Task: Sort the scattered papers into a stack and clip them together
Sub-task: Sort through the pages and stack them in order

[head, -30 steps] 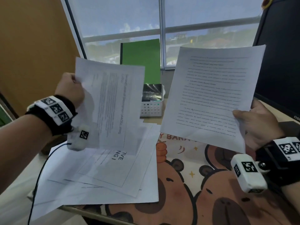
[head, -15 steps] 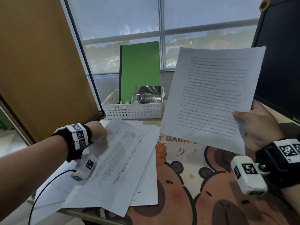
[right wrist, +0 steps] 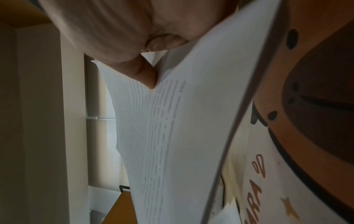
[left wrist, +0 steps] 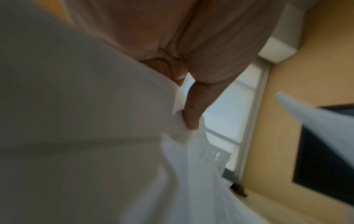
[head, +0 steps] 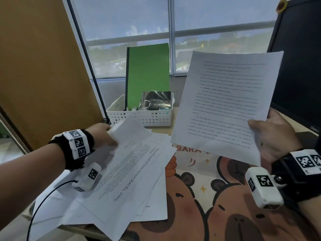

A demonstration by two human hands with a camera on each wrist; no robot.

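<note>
A: Papers, two lots. The right hand (head: 276,136) has its grip closed on one printed sheet (head: 224,108), thumb (right wrist: 145,75) on the face and fingers behind, pinching the lower right edge so the sheet stands nearly upright above the bench.

B: And the left hand (head: 102,134)?

A: Its grip is closed too, pinching the far corner of the top page (head: 132,164) of the loose pile (head: 152,206). The left wrist view is blurred, but a thumb (left wrist: 191,109) presses white paper there.

B: Which way does the pile lie from the held sheet?

A: Down and to the left, fanned flat on the bench, so the left hand is the nearer one. The top page's long axis runs diagonally, from that hand towards the bench's near edge, crosswise to the upright sheet; squaring them likely needs a turn.

B: Materials?

A: Thin, limp office paper, bowing slightly where held. Under it lies a smooth cartoon-printed mat (head: 217,197). Behind stands a perforated white plastic basket (head: 147,117) holding a green folder (head: 149,73). No clip is visible.
</note>
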